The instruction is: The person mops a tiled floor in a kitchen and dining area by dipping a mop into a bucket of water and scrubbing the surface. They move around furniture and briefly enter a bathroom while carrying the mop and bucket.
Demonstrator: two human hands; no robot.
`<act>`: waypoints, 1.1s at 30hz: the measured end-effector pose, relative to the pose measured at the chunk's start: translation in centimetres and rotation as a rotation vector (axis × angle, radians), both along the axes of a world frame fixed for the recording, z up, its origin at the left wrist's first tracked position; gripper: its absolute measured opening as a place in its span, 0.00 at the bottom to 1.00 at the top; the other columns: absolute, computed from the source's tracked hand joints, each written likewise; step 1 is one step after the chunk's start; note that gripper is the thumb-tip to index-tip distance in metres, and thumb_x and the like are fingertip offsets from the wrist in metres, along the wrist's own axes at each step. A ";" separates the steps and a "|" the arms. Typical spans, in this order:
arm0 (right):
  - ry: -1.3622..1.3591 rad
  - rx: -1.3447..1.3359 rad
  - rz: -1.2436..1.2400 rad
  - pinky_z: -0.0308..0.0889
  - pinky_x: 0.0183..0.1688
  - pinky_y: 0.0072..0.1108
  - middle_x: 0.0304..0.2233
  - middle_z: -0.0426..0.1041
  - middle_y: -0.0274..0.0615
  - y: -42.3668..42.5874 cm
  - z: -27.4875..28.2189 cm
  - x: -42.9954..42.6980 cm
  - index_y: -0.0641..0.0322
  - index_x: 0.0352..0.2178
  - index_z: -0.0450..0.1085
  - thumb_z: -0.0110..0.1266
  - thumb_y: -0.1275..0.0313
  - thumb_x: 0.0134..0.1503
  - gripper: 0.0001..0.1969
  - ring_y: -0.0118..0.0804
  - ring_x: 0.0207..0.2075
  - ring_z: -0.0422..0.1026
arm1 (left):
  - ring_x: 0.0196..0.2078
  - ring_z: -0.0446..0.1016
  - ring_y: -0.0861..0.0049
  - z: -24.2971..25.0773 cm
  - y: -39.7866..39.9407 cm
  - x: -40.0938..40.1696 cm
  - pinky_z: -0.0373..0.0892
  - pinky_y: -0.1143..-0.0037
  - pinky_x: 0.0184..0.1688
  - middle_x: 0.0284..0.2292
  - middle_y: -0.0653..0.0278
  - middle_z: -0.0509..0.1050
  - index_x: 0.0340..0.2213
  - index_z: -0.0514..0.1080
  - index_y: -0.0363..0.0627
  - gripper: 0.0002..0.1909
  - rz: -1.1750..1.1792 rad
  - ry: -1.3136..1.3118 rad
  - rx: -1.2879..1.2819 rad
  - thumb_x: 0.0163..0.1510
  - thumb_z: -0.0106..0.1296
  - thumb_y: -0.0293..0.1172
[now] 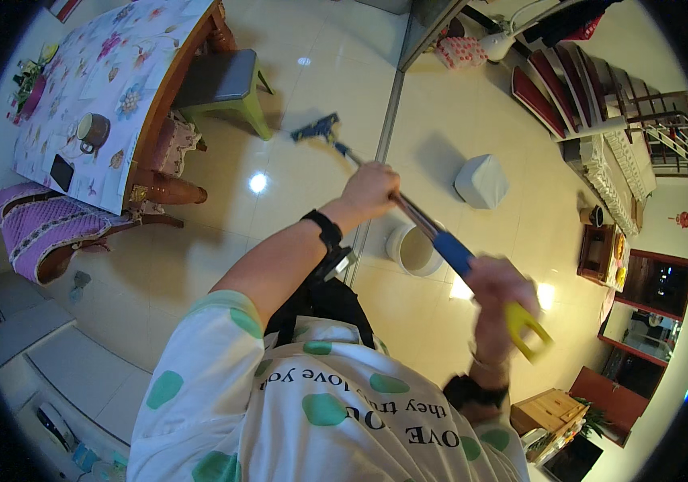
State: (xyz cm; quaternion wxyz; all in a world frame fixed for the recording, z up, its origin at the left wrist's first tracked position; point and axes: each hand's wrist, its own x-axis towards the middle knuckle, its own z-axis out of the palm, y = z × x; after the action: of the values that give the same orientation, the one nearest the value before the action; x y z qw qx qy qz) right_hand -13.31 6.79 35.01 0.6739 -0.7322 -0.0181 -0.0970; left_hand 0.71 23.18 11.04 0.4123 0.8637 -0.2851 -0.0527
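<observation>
A long-handled mop slants across the middle of the view. Its blue mop head (318,128) rests on the tiled floor beyond my hands. My left hand (371,190) is closed around the metal pole, nearer the head. My right hand (504,289), blurred, grips the handle's upper end, between the blue sleeve (452,252) and the yellow hanging loop (526,332). Below the pole, between my two hands, a white bucket (416,250) stands on the floor. Both wrists wear black bands.
At left are a table with a floral cloth (88,72), a mug (93,131), a green stool with a grey seat (220,75) and a chair with a purple cover (57,226). A floor track (389,114) crosses the tiles. A pale pouf (481,182) stands beyond the bucket; a staircase (585,96) is at right.
</observation>
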 end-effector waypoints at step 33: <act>-0.106 -0.083 -0.027 0.65 0.45 0.38 0.20 0.65 0.43 0.5 2.3 -9.1 0.61 0.25 0.61 0.52 0.70 0.53 0.09 0.39 0.27 0.66 | 0.26 0.72 0.56 -0.2 -4.7 -13.1 0.66 0.61 0.30 0.21 0.59 0.73 0.20 0.70 0.44 0.12 0.048 -0.029 -0.336 0.40 0.61 0.37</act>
State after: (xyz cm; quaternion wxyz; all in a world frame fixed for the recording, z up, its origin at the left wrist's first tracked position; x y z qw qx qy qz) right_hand -22.38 7.27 37.29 0.6398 -0.7534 -0.0479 -0.1437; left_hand -12.39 18.49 10.86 0.5480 0.7898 -0.2749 0.0179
